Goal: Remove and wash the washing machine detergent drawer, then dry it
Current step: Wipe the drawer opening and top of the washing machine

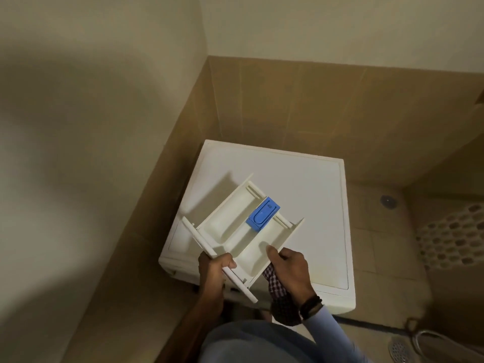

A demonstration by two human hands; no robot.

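Left hand (pixel 215 268) grips white plastic detergent drawer (pixel 230 231) by its front panel. My right hand (pixel 290 268) pinches dark checked cloth (pixel 275 284) against its side wall, above white washing machine (pixel 314 200).

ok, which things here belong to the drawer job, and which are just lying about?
Job: drawer, held by left hand; cloth, in right hand; washer.
Lying about: basket; floor drain.

Most of checked cloth (pixel 275 282) hidden under right hand (pixel 290 268) and drawer (pixel 235 231). Markings on blue insert (pixel 263 213) too small to read. Bottom edge cuts floor drain (pixel 399 349). Front of washing machine (pixel 301 192) hidden behind arms.
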